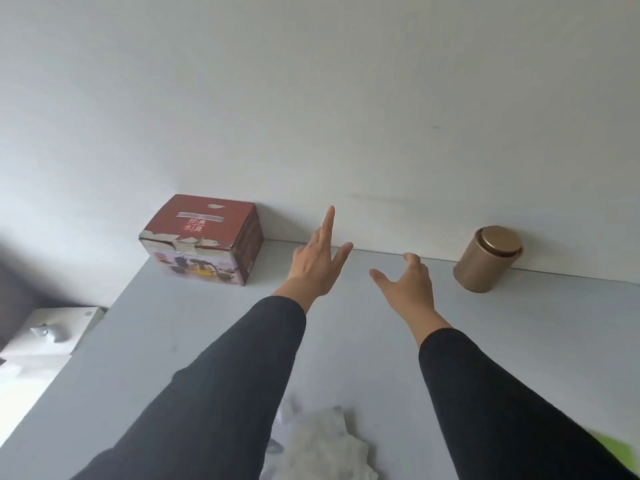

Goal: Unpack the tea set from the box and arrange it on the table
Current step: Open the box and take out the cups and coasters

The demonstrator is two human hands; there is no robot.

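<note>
A dark red cardboard box (pixel 202 233) with a tea set pictured on its front stands shut at the table's far left, against the wall. Its top edge is torn and taped. My left hand (pixel 317 261) reaches out above the table just right of the box, fingers spread, holding nothing. My right hand (pixel 407 280) hovers beside it, fingers apart and slightly curled, also empty. Both arms wear black sleeves.
A gold round tin (pixel 486 259) with a lid stands at the far right by the wall. The pale grey table (pixel 180 323) meets a white wall. A crumpled white cloth (pixel 322 445) lies near me. A white object (pixel 41 341) sits left of the table, something green (pixel 616 452) at lower right.
</note>
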